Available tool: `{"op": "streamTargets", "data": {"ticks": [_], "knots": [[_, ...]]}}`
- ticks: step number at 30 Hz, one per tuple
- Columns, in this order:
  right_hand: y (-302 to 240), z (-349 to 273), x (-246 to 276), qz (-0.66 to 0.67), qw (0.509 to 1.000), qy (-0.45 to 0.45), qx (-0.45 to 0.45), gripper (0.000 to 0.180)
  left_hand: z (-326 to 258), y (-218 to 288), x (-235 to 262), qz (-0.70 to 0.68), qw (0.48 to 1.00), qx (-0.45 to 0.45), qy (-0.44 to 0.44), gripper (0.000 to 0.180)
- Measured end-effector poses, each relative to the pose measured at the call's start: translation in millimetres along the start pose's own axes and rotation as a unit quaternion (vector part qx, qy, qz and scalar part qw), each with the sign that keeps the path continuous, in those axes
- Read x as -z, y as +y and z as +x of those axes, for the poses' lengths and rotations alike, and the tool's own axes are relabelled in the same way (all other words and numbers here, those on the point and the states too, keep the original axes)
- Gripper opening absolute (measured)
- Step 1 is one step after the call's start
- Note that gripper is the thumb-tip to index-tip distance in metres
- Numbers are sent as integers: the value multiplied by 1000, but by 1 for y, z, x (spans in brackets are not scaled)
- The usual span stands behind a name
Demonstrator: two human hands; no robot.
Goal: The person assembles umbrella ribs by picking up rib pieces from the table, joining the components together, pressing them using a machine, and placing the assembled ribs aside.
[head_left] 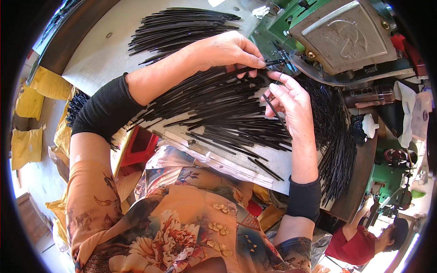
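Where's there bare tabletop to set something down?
Best patch: pale tabletop at upper left, between the brown rim and the upper rod bundle. Smaller: a sliver between the loose lower rods and right forearm. Crowded: the middle rod pile between the forearms, and the right-hand rod heap.

At ten o'clock spreads a pale, dark-edged bench [98, 50]; pale floor [43, 148] shows at nine, a brown panel [34, 216] at eight, bright light [381, 260] at four.

Black strips [276, 113] in both hands [293, 102] beside a green machine [343, 41]
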State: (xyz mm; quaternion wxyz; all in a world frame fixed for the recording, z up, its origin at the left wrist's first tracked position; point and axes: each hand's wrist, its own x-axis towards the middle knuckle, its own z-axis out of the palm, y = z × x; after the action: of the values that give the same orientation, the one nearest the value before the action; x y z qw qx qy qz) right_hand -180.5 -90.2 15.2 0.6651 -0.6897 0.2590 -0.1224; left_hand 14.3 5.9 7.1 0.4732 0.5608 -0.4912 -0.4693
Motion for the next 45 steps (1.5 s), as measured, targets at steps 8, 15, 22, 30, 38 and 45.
{"op": "streamTargets", "data": {"ticks": [8, 15, 22, 30, 38, 45], "knots": [[1, 0, -1, 26, 1000, -6, -10, 39, -1, 4, 1, -47, 998, 28, -7, 25], [-2, -3, -3, 79, 996, -34, -27, 39, 0, 2, 2, -69, 997, 14, -27, 27], [-9, -11, -11, 36, 986, -155, -55, 30, -4, 6, -4, -26, 1000, -7, 12, 27], [2, -6, -1, 38, 997, -57, -45, 23, -7, 12, -11, 103, 994, 1, -49, 28], [5, -3, 8, 73, 996, -30, -39, 29, -8, 12, -10, 104, 992, 29, -64, 24], [9, 2, 23, 210, 973, -81, -39, 33, -6, 7, -7, 39, 992, 51, -107, 23]]}}
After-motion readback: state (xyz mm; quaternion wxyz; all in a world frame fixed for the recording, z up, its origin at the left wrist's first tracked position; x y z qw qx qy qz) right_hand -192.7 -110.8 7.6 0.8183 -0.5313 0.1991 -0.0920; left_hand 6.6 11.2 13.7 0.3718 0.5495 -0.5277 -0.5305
